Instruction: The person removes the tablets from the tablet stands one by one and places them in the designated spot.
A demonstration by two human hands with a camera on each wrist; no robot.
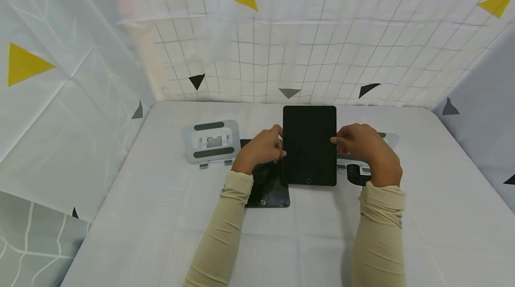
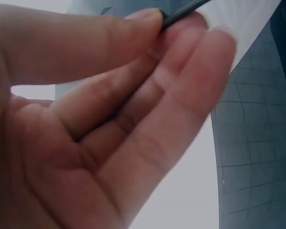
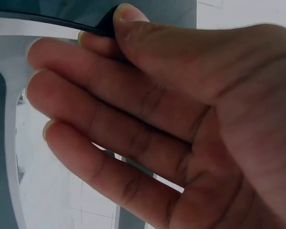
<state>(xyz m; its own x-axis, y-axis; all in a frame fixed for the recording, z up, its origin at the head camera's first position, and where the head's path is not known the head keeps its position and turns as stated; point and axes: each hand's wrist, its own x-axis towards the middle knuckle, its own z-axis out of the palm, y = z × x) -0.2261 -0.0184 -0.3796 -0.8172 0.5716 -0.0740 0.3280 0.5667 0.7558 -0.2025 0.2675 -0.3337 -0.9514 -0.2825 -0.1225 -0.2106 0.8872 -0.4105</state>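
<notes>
A black tablet (image 1: pixel 309 144) with a round home button stands between both hands in the head view, its screen toward the camera. My left hand (image 1: pixel 263 146) pinches its left edge; in the left wrist view the thumb (image 2: pixel 119 40) lies along one face and the fingers behind. My right hand (image 1: pixel 364 144) pinches the opposite edge, and the right wrist view shows the thumb (image 3: pixel 138 36) over the tablet's thin rim. Below and left, a second black tablet (image 1: pixel 268 191) lies on the table, partly hidden by the left hand and the held tablet.
A pale grey stand (image 1: pixel 190 144) with dark pads lies at the back left of the white table (image 1: pixel 161 215). Behind the right hand sits another similar stand (image 1: pixel 391 140), mostly covered, with a black curved piece (image 1: pixel 356 175) before it. A gridded white sheet (image 1: pixel 297 45) hangs behind.
</notes>
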